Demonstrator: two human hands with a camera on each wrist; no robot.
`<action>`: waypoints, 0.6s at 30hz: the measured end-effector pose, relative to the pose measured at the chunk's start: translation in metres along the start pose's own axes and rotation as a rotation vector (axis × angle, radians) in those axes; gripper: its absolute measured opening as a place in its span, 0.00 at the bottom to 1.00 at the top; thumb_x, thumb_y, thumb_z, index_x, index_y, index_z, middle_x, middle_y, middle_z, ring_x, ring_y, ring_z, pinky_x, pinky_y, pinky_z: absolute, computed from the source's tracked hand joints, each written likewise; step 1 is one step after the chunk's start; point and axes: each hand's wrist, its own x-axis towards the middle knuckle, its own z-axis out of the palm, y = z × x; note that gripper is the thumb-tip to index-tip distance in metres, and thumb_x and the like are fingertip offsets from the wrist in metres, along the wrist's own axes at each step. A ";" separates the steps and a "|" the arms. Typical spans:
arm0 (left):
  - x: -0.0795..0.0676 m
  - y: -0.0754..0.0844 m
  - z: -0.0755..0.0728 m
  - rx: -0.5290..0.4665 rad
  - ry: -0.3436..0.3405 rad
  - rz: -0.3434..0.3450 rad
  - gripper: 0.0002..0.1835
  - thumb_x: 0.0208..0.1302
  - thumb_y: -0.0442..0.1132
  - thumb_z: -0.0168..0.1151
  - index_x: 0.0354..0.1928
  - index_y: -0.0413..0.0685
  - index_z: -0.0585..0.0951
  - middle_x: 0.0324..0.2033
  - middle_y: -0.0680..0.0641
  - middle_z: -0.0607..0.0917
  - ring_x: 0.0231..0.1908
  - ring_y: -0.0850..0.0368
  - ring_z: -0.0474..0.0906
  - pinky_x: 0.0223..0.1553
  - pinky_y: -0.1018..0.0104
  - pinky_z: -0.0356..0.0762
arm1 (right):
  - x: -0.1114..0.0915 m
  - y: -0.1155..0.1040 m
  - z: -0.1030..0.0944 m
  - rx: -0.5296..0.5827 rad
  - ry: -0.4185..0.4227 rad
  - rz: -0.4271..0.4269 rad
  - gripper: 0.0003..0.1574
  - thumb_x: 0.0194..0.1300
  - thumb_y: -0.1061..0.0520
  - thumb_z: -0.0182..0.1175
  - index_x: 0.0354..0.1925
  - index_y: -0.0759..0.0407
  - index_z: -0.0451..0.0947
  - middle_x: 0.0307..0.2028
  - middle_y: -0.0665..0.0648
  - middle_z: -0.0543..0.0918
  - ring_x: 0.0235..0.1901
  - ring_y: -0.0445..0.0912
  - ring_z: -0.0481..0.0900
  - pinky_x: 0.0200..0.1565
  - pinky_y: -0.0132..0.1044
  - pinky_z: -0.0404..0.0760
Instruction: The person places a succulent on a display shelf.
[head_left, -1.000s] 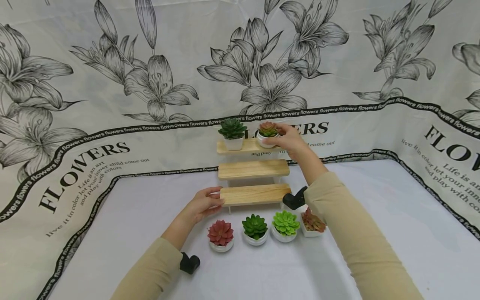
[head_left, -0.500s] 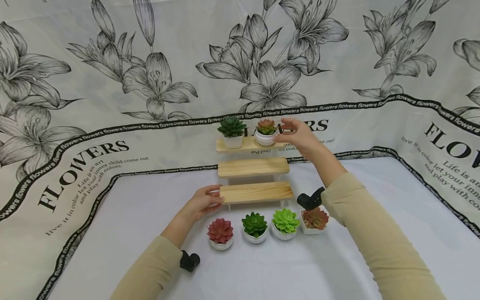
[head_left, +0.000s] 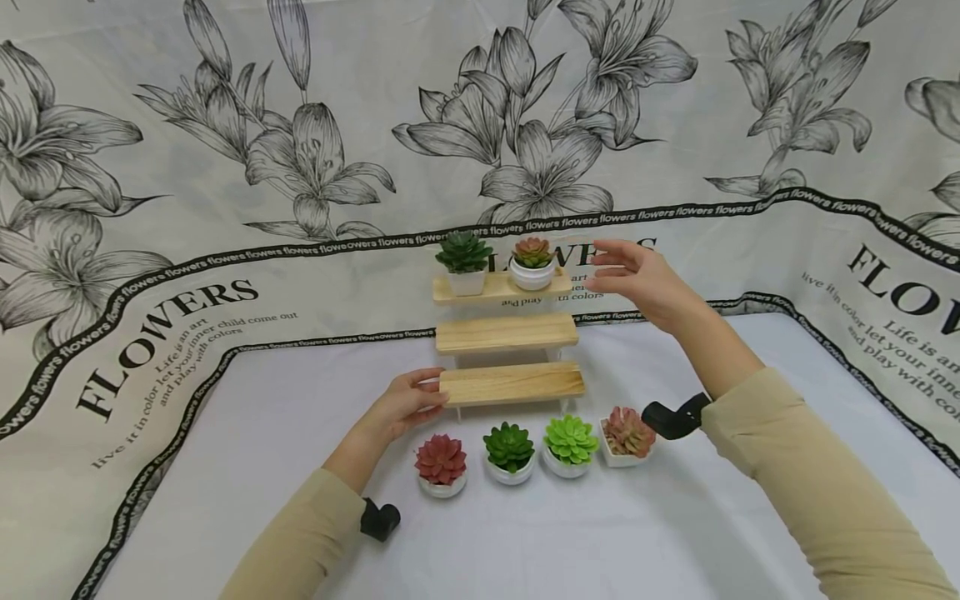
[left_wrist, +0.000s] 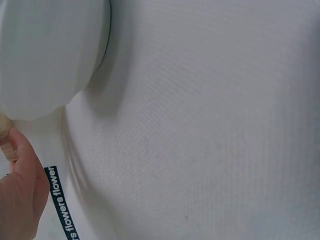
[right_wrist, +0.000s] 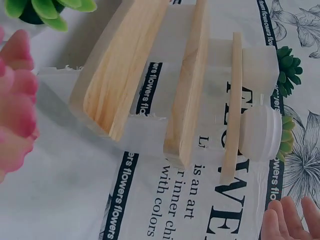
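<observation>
The red-green succulent (head_left: 532,258) stands on top of the wooden stand (head_left: 507,334). Right of the stand, the right hand (head_left: 641,279) has its fingers extended; at the stand's left, the left hand (head_left: 407,406) pinches it.

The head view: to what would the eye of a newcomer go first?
Probably the red succulent and lime-green succulent, bright on the white tabletop before the three-step wooden stand. Next, perhaps, the right hand, poised beside the stand's top board and holding nothing. Behind, large black-line flowers mark the pale cloth.
</observation>
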 end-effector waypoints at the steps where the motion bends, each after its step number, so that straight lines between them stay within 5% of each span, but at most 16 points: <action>1: 0.000 0.000 0.000 -0.001 0.004 -0.004 0.28 0.60 0.22 0.57 0.63 0.38 0.67 0.53 0.37 0.73 0.39 0.56 0.75 0.44 0.64 0.76 | -0.003 0.001 -0.002 0.002 -0.004 0.000 0.46 0.63 0.61 0.59 0.72 0.59 0.47 0.65 0.64 0.58 0.63 0.56 0.58 0.64 0.47 0.59; 9: 0.000 0.000 0.000 0.006 0.006 -0.005 0.29 0.59 0.23 0.57 0.64 0.39 0.67 0.55 0.36 0.72 0.40 0.55 0.74 0.45 0.63 0.76 | -0.024 0.015 -0.021 -0.045 -0.053 -0.003 0.45 0.65 0.58 0.58 0.72 0.59 0.46 0.64 0.60 0.59 0.62 0.54 0.59 0.62 0.45 0.62; 18: 0.002 -0.001 -0.002 -0.005 -0.014 0.007 0.29 0.60 0.22 0.56 0.64 0.37 0.66 0.56 0.34 0.71 0.39 0.56 0.74 0.43 0.63 0.76 | -0.049 0.034 -0.039 -0.046 -0.060 -0.045 0.39 0.64 0.61 0.59 0.69 0.58 0.54 0.54 0.46 0.67 0.52 0.37 0.68 0.50 0.26 0.71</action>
